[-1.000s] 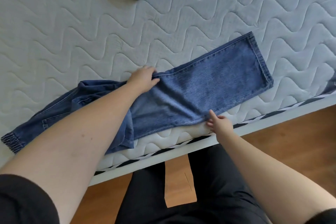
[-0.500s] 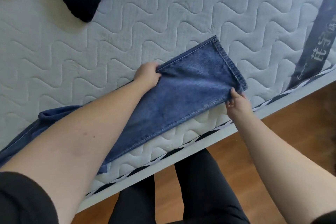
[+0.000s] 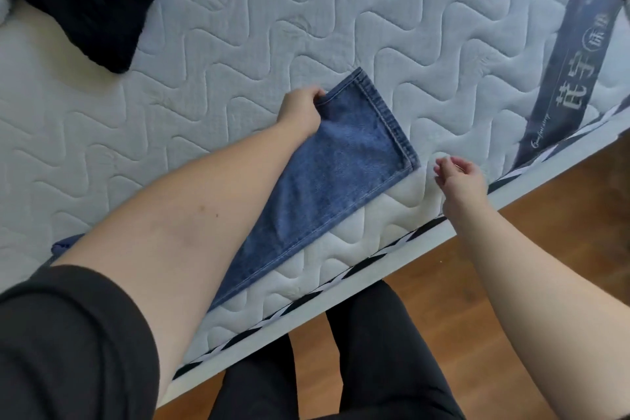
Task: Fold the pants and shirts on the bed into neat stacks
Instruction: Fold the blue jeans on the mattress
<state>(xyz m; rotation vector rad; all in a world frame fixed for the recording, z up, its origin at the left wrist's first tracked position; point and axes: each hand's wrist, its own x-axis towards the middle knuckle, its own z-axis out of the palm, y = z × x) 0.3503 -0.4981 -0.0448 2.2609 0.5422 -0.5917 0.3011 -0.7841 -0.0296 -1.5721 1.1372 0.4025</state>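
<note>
- Blue denim pants lie stretched along the near edge of the white quilted mattress in the head view.
- Left hand pinches the far hem corner.
- Right hand hovers just beside the near hem corner, fingers loosely curled, holding nothing.
- Black folded garment sits far left.
</note>
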